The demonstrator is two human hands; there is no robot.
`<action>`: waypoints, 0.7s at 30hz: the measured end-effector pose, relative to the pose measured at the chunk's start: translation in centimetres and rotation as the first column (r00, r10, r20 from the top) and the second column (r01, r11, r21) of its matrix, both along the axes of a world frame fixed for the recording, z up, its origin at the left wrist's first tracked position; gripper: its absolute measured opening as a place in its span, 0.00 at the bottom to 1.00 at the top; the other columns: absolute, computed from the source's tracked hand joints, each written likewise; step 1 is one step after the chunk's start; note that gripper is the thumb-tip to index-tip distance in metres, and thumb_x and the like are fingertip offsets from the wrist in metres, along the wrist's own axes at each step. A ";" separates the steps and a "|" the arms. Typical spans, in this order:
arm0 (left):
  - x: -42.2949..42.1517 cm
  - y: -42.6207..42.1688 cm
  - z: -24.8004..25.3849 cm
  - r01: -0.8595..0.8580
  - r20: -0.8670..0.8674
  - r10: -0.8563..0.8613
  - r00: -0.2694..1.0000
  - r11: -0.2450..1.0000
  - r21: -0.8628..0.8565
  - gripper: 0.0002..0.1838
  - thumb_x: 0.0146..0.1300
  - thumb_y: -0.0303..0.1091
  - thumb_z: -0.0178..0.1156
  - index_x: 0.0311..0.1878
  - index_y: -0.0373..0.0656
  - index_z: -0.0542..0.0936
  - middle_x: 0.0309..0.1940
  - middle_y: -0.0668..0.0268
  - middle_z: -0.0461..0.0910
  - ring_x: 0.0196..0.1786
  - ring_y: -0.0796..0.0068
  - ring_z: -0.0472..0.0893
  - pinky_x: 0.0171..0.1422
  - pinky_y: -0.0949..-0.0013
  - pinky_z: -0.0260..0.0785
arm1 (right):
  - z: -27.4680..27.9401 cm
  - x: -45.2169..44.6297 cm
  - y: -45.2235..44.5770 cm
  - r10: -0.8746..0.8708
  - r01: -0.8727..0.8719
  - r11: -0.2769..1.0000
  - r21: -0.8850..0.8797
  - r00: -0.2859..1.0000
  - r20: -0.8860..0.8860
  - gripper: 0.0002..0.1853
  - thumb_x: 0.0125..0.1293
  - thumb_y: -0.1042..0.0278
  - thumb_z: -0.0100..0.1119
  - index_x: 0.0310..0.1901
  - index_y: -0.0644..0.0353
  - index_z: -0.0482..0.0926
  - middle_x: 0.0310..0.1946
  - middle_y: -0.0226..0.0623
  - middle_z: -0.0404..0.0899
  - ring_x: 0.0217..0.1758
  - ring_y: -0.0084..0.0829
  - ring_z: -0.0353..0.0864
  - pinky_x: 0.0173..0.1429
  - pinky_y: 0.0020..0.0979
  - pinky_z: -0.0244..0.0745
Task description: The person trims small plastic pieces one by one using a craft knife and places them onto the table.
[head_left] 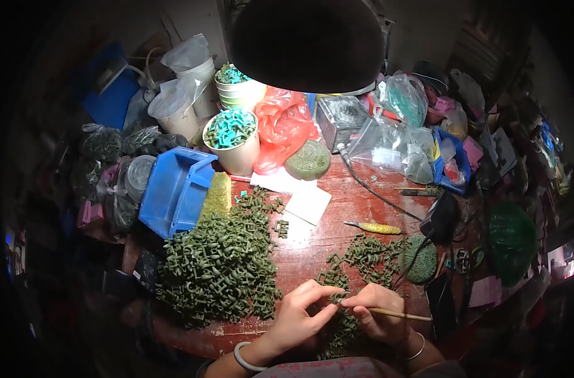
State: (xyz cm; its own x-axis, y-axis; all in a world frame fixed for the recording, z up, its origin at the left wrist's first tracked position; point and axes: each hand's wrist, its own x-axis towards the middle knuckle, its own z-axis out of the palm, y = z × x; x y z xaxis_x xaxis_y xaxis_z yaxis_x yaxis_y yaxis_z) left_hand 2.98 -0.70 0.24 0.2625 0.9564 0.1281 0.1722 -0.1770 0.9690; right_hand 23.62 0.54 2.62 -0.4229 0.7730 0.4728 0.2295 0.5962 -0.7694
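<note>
Near the front edge of the red table, my left hand (307, 313) has its thumb and forefinger pinched around something too small to make out. My right hand (380, 309) is closed on a thin wooden stick (401, 314), whose far end points right. The fingertips of both hands nearly meet. Small green pieces (342, 334) lie beneath and between the hands, and a looser group of green pieces (374, 255) lies just beyond them. To the left of my left hand rises a large heap of green pieces (220, 271).
A blue bin (178, 192), a cup of teal pieces (236, 154) and a red bag (280, 123) stand behind the heap. A yellow-handled tool (378, 228), a green round pad (419, 259) and a black cable (378, 192) lie at right. A dark lamp head (306, 41) hangs above.
</note>
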 end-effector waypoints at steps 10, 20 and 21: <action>0.1 -0.1 -0.2 -0.034 -0.022 0.033 0.999 0.999 -0.042 0.16 0.61 0.22 0.66 0.53 0.41 0.86 0.33 0.66 0.78 0.35 0.75 0.77 0.41 0.71 0.71 | -0.1 0.2 0.1 0.000 0.000 1.000 -0.001 1.000 -0.003 0.11 0.76 0.65 0.57 0.45 0.64 0.84 0.29 0.37 0.83 0.26 0.33 0.78 0.33 0.33 0.72; -0.4 0.2 -0.4 0.077 0.104 -0.067 0.992 0.992 -0.103 0.15 0.64 0.24 0.68 0.54 0.41 0.86 0.38 0.65 0.80 0.41 0.76 0.78 0.49 0.72 0.71 | 0.5 0.5 -0.1 -0.001 -0.021 0.984 -0.175 0.993 -0.122 0.13 0.78 0.64 0.56 0.45 0.67 0.83 0.29 0.39 0.83 0.29 0.31 0.80 0.35 0.31 0.74; -0.4 0.1 -0.3 0.082 0.123 -0.065 0.990 0.986 -0.143 0.15 0.64 0.24 0.68 0.55 0.41 0.86 0.39 0.65 0.81 0.42 0.76 0.78 0.50 0.72 0.71 | 0.6 0.3 0.0 0.001 -0.022 0.984 -0.176 0.992 -0.122 0.13 0.78 0.64 0.56 0.45 0.67 0.83 0.29 0.39 0.83 0.29 0.31 0.80 0.35 0.31 0.74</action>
State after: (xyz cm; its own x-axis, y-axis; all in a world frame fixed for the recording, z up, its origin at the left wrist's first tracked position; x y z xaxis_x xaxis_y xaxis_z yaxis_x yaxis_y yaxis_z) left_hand 2.61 -0.57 -0.09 0.3244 0.9457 0.0212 0.0477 -0.0387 0.9981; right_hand 23.96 0.50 3.20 -0.3800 0.8442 0.3779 0.1219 0.4507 -0.8843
